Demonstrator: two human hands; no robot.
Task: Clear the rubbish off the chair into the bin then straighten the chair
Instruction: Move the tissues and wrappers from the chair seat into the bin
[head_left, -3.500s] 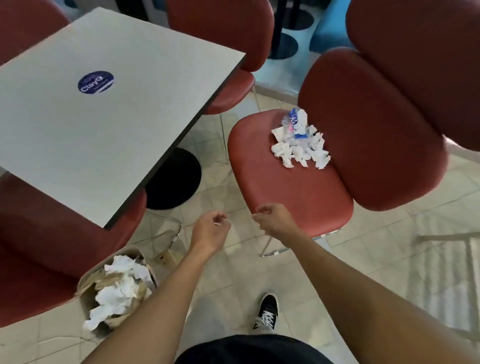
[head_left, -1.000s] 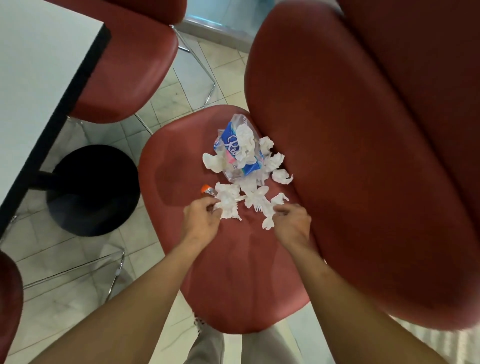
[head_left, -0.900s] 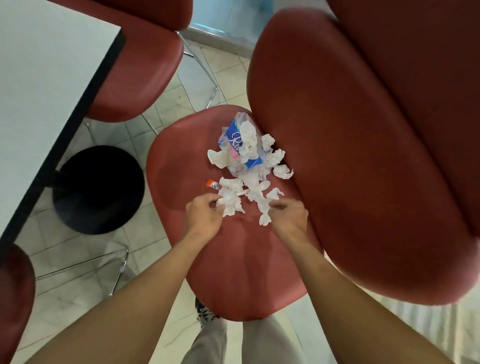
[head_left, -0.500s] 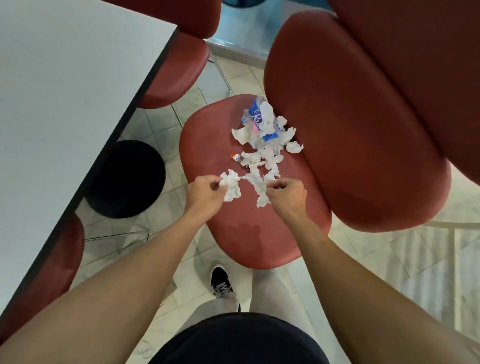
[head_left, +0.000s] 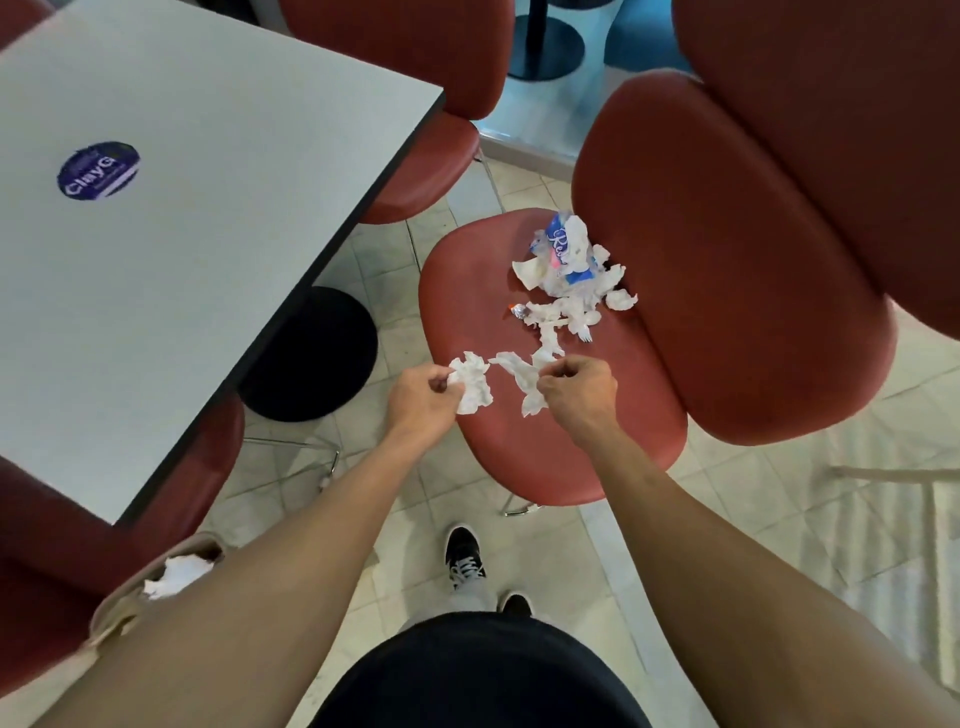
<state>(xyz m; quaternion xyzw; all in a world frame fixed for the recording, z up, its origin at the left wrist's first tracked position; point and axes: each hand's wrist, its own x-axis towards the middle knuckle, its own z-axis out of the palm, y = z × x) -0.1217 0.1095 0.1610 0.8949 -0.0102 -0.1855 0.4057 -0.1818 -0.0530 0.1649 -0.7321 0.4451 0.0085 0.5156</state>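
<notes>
Change: hands have pulled back from the pile since half a second ago, each bringing a tissue with it; view has swung wider, and the table sticker and bin are back in sight.
Left hand (head_left: 421, 395): fingers curled, pinching a crumpled white tissue (head_left: 472, 384) over the seat's near left edge.
Right hand (head_left: 579, 387): fingers curled, pinching a long twisted tissue strip (head_left: 522, 376) that hangs over the seat.
Rubbish (head_left: 569, 280): rest of the pile lies at the back of the seat, close to the backrest — torn white scraps, a small white plastic fork (head_left: 582, 330), a tiny orange-and-silver wrapper (head_left: 518, 310).
Packet (head_left: 563, 249): crinkled clear plastic with a blue panel and white script starting "Re"; the rest can't be read.
Chair (head_left: 519, 452): smooth, rounded red seat and backrest on a thin metal frame, turned at an angle to the table.
Bin (head_left: 122, 603): beige, on the floor at lower left, partly behind the left forearm, white paper inside.
Table (head_left: 208, 208): flat pale grey top with a dark edge; round dark-blue sticker (head_left: 98, 170) with blurred white lettering.
Floor: pale square tiles.
</notes>
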